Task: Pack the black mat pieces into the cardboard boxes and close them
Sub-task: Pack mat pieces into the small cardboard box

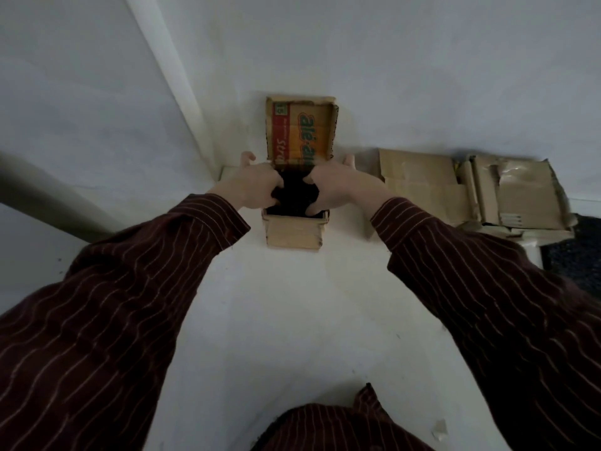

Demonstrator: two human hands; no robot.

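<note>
Small open cardboard box (294, 231) upright at the far middle of the white counter (292, 320), its printed orange-and-red lid flap (300, 131) raised against the wall. Black mat pieces (294, 193) filling the opening, bulging above the rim. More cardboard boxes (471, 190), plain brown, creased and worn, lying just to the right.

The white tabletop (309, 320) between my sleeves lies bare right up to the small cardboard box (294, 232), so I have open room there. Beyond it the printed lid (300, 135) stands raised against the wall (390, 60), blocking the far side. To my right, flattened cardboard boxes (471, 190) crowd what looks like the tabletop's edge. Left, the wall closes in.
</note>
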